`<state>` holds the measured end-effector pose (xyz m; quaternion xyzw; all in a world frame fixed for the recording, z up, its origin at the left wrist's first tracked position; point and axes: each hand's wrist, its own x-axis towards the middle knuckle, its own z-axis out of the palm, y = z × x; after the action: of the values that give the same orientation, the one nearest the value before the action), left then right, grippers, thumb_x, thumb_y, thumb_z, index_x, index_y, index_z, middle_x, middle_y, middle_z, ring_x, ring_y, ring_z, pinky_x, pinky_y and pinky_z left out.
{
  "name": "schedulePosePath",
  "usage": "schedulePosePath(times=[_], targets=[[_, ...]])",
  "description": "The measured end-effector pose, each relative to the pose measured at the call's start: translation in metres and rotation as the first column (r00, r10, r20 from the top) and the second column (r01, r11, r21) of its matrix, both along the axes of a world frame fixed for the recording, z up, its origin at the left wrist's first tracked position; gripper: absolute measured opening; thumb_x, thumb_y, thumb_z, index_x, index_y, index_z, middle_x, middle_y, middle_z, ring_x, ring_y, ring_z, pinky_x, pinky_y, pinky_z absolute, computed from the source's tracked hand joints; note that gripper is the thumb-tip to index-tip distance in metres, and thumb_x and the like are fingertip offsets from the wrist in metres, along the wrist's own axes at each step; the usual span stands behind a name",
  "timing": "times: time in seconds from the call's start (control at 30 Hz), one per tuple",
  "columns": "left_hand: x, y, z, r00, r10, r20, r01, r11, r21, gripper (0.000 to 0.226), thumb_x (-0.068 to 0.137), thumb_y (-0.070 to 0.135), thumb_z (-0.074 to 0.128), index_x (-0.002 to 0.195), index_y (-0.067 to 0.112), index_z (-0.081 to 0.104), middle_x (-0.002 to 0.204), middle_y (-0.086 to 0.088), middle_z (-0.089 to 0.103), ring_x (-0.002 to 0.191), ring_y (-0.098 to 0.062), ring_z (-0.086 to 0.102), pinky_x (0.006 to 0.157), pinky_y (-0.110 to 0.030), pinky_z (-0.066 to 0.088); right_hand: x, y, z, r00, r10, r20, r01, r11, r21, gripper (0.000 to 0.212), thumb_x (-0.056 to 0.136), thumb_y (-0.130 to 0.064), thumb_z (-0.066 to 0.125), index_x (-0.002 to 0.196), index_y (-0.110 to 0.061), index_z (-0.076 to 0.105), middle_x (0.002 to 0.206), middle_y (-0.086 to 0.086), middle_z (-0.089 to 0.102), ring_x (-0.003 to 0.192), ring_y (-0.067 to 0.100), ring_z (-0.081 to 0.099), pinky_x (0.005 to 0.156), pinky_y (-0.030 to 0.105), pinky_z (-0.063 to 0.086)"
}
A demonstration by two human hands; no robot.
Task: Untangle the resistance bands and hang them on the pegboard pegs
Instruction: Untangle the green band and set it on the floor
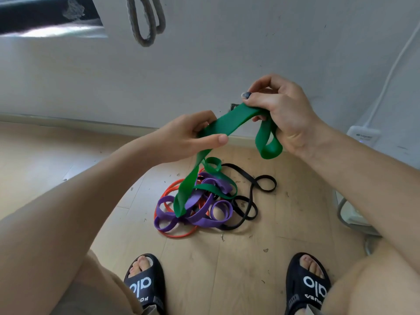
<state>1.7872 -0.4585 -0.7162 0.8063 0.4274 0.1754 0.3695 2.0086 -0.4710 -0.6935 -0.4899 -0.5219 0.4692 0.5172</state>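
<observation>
Green rubber ran between both hands: the wide green band was pinched at one end by the right hand, thumb and fingers closed on it, with a short loop of the same band drooping below the palm. The left hand grasped the band lower down, thumb on top and fingers curled beneath, so a flat stretch of it lay taut between the two hands at about chest height in front of a white wall.

From the left hand the band fell down to the floor and into the tangle, where more green strap wound through the other bands. The purple band lay in several coils at the middle of the heap, crossing over and under the green. The orange band ringed the left and near side of the heap, partly hidden beneath the purple. The black band trailed off to the right in thin loops, its far loop lying apart from the rest on the wooden floor.

Two black sandals stood on the floor nearest the camera, one on each side. A grey band hung against the wall at the top of the view, its hanging point out of sight. A white cable ran down the wall on the right.
</observation>
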Motion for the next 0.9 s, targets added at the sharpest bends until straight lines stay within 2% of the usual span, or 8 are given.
schedulePosePath(times=[0.13, 0.27, 0.33, 0.47, 0.63, 0.73, 0.83, 0.9], targets=[[0.003, 0.001, 0.004, 1.0, 0.01, 0.022, -0.011, 1.0, 0.014, 0.042, 0.08, 0.069, 0.063, 0.088, 0.028, 0.055, 0.067, 0.012, 0.043, 0.063, -0.012, 0.041, 0.059, -0.032, 0.035, -0.001, 0.0, 0.003, 0.998, 0.004, -0.057, -0.004, 1.0, 0.005, 0.016, 0.09, -0.005, 0.07, 0.083, -0.019, 0.064, 0.081, -0.003, 0.068, 0.076, 0.011, 0.063, 0.063, 0.023, 0.049], [0.001, -0.002, 0.003, 1.0, -0.006, 0.009, 0.006, 1.0, -0.017, 0.036, 0.081, 0.066, 0.06, 0.095, 0.033, 0.058, 0.072, 0.01, 0.057, 0.069, -0.014, 0.055, 0.067, -0.045, 0.048, 0.005, 0.004, -0.001, 0.997, -0.04, 0.069, 0.041, 0.999, -0.009, 0.013, 0.09, -0.007, 0.072, 0.085, -0.016, 0.064, 0.082, -0.001, 0.067, 0.073, 0.008, 0.063, 0.062, 0.022, 0.05], [0.003, -0.007, -0.001, 0.999, -0.038, -0.038, 0.037, 0.999, -0.025, 0.038, 0.077, 0.066, 0.065, 0.099, 0.037, 0.055, 0.076, 0.014, 0.054, 0.071, -0.013, 0.052, 0.068, -0.041, 0.046, 0.007, 0.005, -0.004, 0.995, -0.049, 0.089, 0.051, 0.998, -0.021, 0.012, 0.091, -0.009, 0.072, 0.086, -0.016, 0.064, 0.085, 0.0, 0.067, 0.075, 0.009, 0.062, 0.063, 0.022, 0.05], [0.002, -0.006, -0.004, 0.999, -0.023, -0.026, 0.023, 1.0, -0.011, 0.035, 0.076, 0.051, 0.075, 0.1, 0.033, 0.057, 0.078, 0.009, 0.057, 0.072, -0.024, 0.056, 0.072, -0.054, 0.05, 0.006, 0.006, -0.006, 0.992, -0.033, 0.12, 0.034, 0.999, -0.004, 0.01, 0.094, -0.012, 0.07, 0.088, -0.016, 0.063, 0.085, 0.001, 0.065, 0.073, 0.009, 0.061, 0.066, 0.022, 0.051], [-0.007, -0.006, 0.004, 0.988, -0.005, 0.156, 0.017, 0.997, -0.074, 0.029, 0.093, 0.008, 0.073, 0.119, 0.008, 0.062, 0.103, -0.005, 0.074, 0.1, -0.022, 0.072, 0.094, -0.04, 0.059, 0.009, 0.006, -0.016, 0.816, -0.014, 0.578, -0.038, 0.996, 0.077, 0.009, 0.101, -0.026, 0.062, 0.101, -0.019, 0.068, 0.089, -0.004, 0.069, 0.077, 0.007, 0.063, 0.069, 0.02, 0.048], [0.0, -0.008, 0.001, 0.987, -0.01, 0.157, 0.022, 0.997, -0.073, 0.025, 0.093, 0.005, 0.072, 0.116, 0.01, 0.064, 0.097, -0.006, 0.073, 0.091, -0.023, 0.071, 0.085, -0.038, 0.058, -0.002, 0.0, -0.017, 0.785, 0.014, 0.62, -0.108, 0.988, 0.114, 0.017, 0.105, -0.026, 0.051, 0.104, -0.024, 0.068, 0.089, -0.008, 0.069, 0.078, 0.004, 0.06, 0.061, 0.011, 0.041], [0.006, -0.008, 0.002, 0.985, 0.012, 0.174, 0.005, 0.995, -0.099, 0.028, 0.089, 0.005, 0.074, 0.113, 0.018, 0.065, 0.09, 0.01, 0.071, 0.087, -0.013, 0.069, 0.079, -0.029, 0.053, -0.016, -0.008, -0.016, 0.83, 0.086, 0.551, -0.193, 0.971, 0.139, 0.023, 0.105, -0.029, 0.046, 0.103, -0.021, 0.067, 0.092, -0.001, 0.07, 0.083, 0.01, 0.061, 0.073, 0.025, 0.045], [0.008, -0.01, 0.003, 0.987, 0.01, 0.162, 0.005, 0.996, -0.087, 0.032, 0.087, 0.005, 0.076, 0.111, 0.025, 0.067, 0.093, 0.014, 0.073, 0.09, -0.01, 0.07, 0.08, -0.026, 0.053, -0.023, -0.015, -0.02, 0.813, 0.101, 0.573, -0.246, 0.952, 0.181, 0.02, 0.106, -0.03, 0.046, 0.103, -0.017, 0.061, 0.084, -0.003, 0.063, 0.073, 0.005, 0.055, 0.063, 0.024, 0.039]])
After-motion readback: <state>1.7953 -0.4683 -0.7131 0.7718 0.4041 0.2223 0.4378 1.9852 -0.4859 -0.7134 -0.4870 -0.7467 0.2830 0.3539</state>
